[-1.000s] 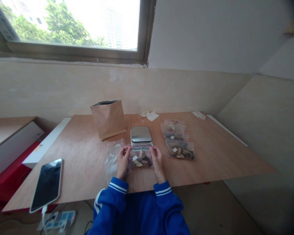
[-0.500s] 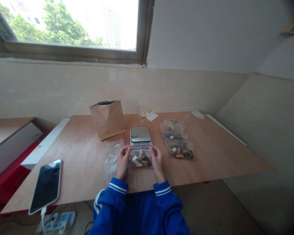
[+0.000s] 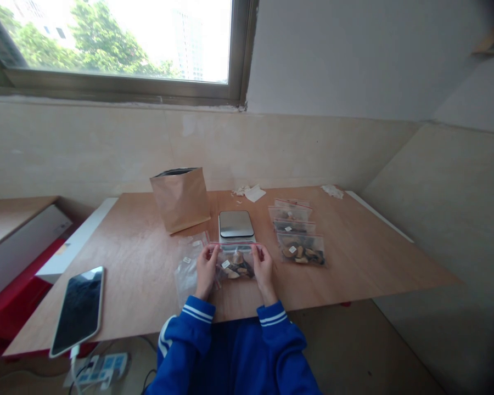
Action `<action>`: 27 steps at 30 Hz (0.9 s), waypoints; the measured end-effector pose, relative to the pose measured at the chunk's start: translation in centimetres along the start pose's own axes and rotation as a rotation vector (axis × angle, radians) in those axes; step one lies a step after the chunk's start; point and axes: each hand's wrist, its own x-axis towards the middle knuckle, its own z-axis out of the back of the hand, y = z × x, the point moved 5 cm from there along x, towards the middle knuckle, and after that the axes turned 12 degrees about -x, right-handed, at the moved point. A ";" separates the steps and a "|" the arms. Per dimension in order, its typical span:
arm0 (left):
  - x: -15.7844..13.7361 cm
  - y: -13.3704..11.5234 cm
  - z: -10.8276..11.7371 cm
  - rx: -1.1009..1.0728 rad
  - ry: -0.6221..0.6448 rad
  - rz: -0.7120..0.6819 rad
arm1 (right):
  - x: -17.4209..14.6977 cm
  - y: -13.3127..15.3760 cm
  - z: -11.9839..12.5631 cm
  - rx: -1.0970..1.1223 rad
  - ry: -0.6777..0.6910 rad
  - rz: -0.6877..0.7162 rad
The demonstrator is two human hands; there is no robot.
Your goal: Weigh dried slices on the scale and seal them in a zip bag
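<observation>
Between my hands is a clear zip bag [image 3: 237, 267] with a red seal line, a small white label and brown, dried-looking slices inside. My left hand [image 3: 207, 269] pinches its top left corner, and my right hand [image 3: 264, 267] pinches the top right corner. Just behind the bag stands a small scale [image 3: 236, 224] with a bare metal plate. Flat plastic bags [image 3: 186, 277] with labels lie beside and partly under my left hand. To the right of my right hand, a filled zip bag [image 3: 301, 250] heads a row of several similar bags.
A brown paper pouch [image 3: 180, 200] stands open-topped at the back left. A tablet [image 3: 77, 310] with a charging cable lies at the left front edge. Scraps of white paper [image 3: 254, 193] and a crumpled tissue [image 3: 332, 191] are near the wall. A power strip [image 3: 102, 368] sits below the table.
Almost nothing differs. Both hands keep their pinch on the zip bag's top corners, and the view has shifted very slightly.
</observation>
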 end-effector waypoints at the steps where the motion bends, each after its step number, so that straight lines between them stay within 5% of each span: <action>1: 0.0 0.0 0.0 0.006 0.005 -0.008 | 0.0 -0.1 0.0 -0.005 0.001 0.002; 27: 0.0 -0.7 0.1 0.042 -0.033 -0.060 | -0.2 0.4 -0.3 0.071 0.054 -0.017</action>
